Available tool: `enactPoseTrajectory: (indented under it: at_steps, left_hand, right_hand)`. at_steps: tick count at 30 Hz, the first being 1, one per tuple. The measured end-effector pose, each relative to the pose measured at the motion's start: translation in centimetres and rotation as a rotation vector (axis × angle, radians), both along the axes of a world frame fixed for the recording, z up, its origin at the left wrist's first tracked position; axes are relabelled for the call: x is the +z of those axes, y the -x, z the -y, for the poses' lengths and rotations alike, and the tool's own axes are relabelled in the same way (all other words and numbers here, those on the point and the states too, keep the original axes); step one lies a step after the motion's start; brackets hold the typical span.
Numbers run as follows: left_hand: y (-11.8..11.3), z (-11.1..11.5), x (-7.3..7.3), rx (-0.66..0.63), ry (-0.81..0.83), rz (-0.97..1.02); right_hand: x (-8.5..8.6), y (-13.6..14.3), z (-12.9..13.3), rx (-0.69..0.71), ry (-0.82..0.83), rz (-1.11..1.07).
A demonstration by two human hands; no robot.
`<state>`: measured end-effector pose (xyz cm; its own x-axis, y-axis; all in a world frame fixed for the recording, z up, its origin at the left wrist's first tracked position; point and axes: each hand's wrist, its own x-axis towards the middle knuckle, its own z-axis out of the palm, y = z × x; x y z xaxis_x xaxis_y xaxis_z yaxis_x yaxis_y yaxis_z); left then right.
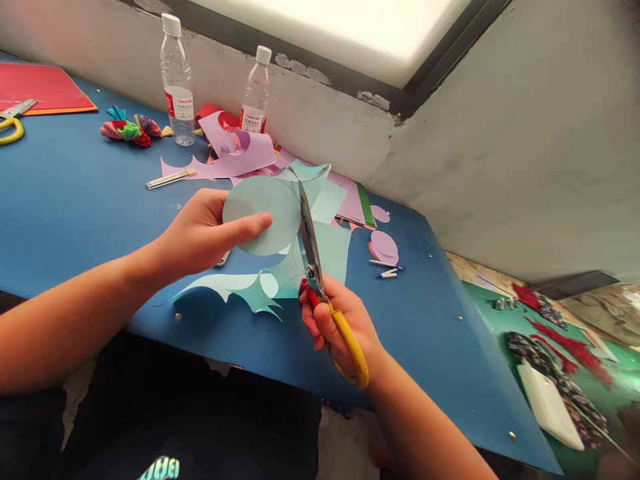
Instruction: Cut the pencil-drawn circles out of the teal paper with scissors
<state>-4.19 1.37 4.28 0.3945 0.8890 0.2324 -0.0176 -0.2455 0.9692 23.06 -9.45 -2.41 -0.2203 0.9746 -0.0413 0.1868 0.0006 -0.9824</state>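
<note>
Between its thumb and fingers my left hand (203, 230) grips a pale green paper circle (255, 200), held above the table. My right hand (343, 327) is closed around the handles of a pair of scissors (311, 247) with yellow and red grips. The blades point upward, right at the circle's right edge; whether they touch the paper I cannot tell. Below and behind them lies a light green paper sheet (333, 257) with pencilled curves. A curved light green offcut (210, 285) with pointed ends rests near the table's front edge.
Two plastic bottles (179, 100) stand by the wall at the back, near purple paper scraps (235, 160). Cut purple ovals (385, 247) and pens (389, 272) lie to the right. At the far left are red sheets (43, 87) and another pair of scissors (13, 130).
</note>
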Motion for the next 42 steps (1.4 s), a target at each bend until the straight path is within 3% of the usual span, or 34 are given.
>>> enactPoseTrajectory:
  at_steps: [42]
  left_hand:
    - [-0.04, -0.13, -0.07, 0.033, 0.019, 0.076]
  right_hand:
    - [0.26, 0.18, 0.01, -0.026, 0.025, 0.012]
